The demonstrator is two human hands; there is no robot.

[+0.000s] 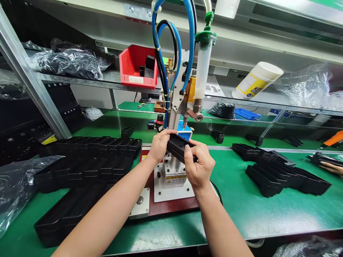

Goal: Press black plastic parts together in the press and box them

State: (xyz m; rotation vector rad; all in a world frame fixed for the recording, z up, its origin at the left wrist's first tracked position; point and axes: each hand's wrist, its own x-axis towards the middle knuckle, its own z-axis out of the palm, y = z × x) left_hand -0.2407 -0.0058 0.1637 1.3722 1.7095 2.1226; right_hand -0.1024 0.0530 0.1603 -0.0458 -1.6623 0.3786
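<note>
A black plastic housing [180, 147], long and box-shaped, is held between my two hands over the metal fixture [174, 167] of a bench machine. My left hand [160, 145] closes on its left end, thumb along the top edge. At the right end, my right hand [198, 161] grips it with the thumb pressed on the near side. The housing slants down to the right. Just above and behind it hangs the dispensing nozzle [185, 121], below a clear syringe barrel [203, 67] with a green cap. Whether the housing touches the fixture I cannot tell.
Rows of black housings [88, 160] fill the left bench; more black housings [286, 175] lie at right. A red bin [138, 67] and a white-yellow canister [257, 80] stand on the shelf. Blue hoses [191, 43] loop above the machine. An orange-handled tool [332, 139] is at far right.
</note>
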